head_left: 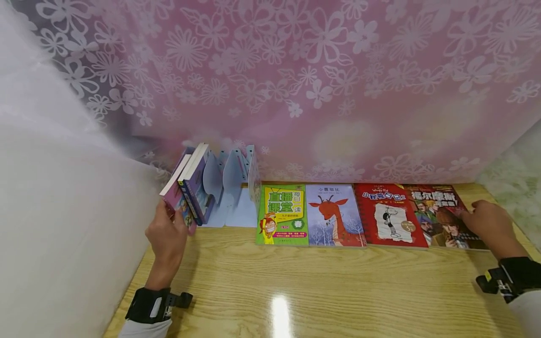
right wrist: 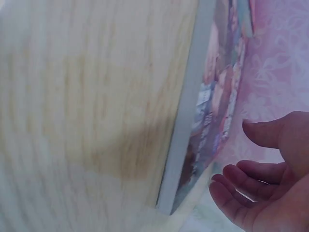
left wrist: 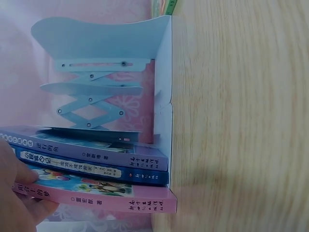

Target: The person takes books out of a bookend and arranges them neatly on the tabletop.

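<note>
My left hand (head_left: 168, 230) grips a pink book (head_left: 174, 188) standing at the left end of a light blue expanding book rack (left wrist: 104, 41). Its thumb lies against the cover and its fingers are on the outer side. Beside it stand a dark blue book (left wrist: 96, 166) and a purple book (left wrist: 101, 149), all leaning a little in the head view. My right hand (head_left: 492, 227) is at the right edge of a detective comic book (head_left: 444, 218) lying flat. In the right wrist view its fingers are loosely bent, with nothing between them.
Flat along the back of the wooden table (head_left: 287, 281) lie a green book (head_left: 282, 216), a deer picture book (head_left: 336, 216) and a red book (head_left: 390, 216). A pink floral curtain (head_left: 296, 94) hangs behind. A white wall (head_left: 63, 225) bounds the left side.
</note>
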`<state>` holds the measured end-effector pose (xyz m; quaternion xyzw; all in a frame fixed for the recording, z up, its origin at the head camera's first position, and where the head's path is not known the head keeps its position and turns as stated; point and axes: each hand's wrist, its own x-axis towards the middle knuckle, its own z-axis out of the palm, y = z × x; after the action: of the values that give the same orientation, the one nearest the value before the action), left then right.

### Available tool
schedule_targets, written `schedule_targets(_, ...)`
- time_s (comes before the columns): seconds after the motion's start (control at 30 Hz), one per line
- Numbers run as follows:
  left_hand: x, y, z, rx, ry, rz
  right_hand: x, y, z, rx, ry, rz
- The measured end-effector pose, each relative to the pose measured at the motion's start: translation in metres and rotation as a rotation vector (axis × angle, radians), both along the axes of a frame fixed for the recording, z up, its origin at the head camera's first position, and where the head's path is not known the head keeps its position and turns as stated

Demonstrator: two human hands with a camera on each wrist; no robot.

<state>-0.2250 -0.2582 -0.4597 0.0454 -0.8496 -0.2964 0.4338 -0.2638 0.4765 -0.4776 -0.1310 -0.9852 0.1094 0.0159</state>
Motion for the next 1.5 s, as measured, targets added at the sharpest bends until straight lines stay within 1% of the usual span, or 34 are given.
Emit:
schedule_targets(0.03, 0.001, 0.000, 0.000, 0.004, 0.001, 0.000, 0.001, -0.001, 0.000, -0.007, 0.016, -0.011)
schedule_targets(0.2, 0.004, 0.000, -0.001, 0.025, -0.029, 0.005, 0.011, -0.010, 0.007, -0.021, 0.128, -0.004)
schedule_targets(0.33, 0.006, 0.001, 0.000, 0.055, -0.063, 0.017, 0.018, -0.021, 0.014, -0.027, 0.186, 0.014)
schedule_targets(0.47, 0.008, 0.001, 0.002, 0.091, -0.070, 0.017, 0.026, -0.031, 0.019, -0.055, 0.225, 0.051)
schedule_targets(0.6, 0.010, 0.002, 0.005, 0.104, -0.072, 0.022, 0.032, -0.043, 0.028, -0.096, 0.243, 0.071)
schedule_targets(0.73, 0.014, 0.001, 0.006, 0.099, -0.072, 0.047, 0.040, -0.056, 0.034, -0.176, 0.229, 0.094)
schedule_targets(0.87, 0.018, -0.001, 0.005, 0.103, -0.074, 0.049, 0.049, -0.070, 0.037, -0.229, 0.216, 0.126)
schedule_targets(1.03, 0.025, -0.003, 0.003, 0.116, -0.076, 0.045, 0.055, -0.083, 0.038, -0.239, 0.236, 0.165)
schedule_targets(1.2, 0.031, -0.004, 0.004, 0.120, -0.048, 0.049, 0.058, -0.090, 0.038, -0.222, 0.250, 0.200)
schedule_targets(1.4, 0.035, -0.005, 0.008, 0.117, -0.009, 0.042, 0.063, -0.099, 0.039, -0.214, 0.276, 0.196)
schedule_targets(1.5, 0.043, -0.006, 0.012, 0.106, -0.008, 0.049, 0.064, -0.104, 0.041, -0.216, 0.277, 0.206)
